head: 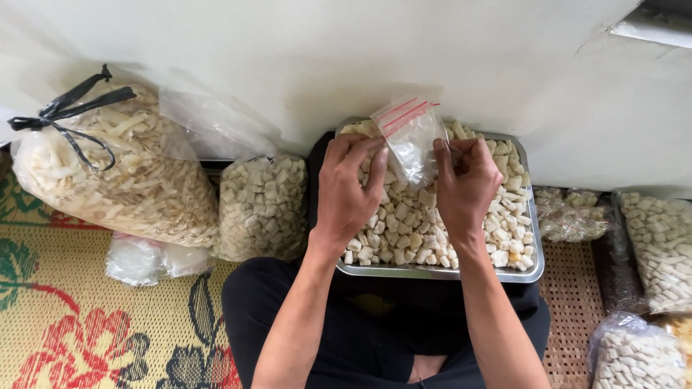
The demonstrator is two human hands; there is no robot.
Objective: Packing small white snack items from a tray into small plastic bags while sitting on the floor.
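My left hand (347, 189) and my right hand (465, 184) both pinch a small clear zip bag (411, 140) with red lines along its top. The bag looks empty and hangs above a metal tray (440, 272). The tray is full of small pale cubes (411, 223) and rests against my lap, in front of my crossed legs in black trousers (360, 331).
A big clear bag of pale strips (122, 173), tied with black ribbon, leans on the white wall at left. Beside it stands a bag of cubes (263, 209), with a bundle of small bags (144, 259) below. More cube bags (659, 245) lie at right on a floral woven mat (86, 324).
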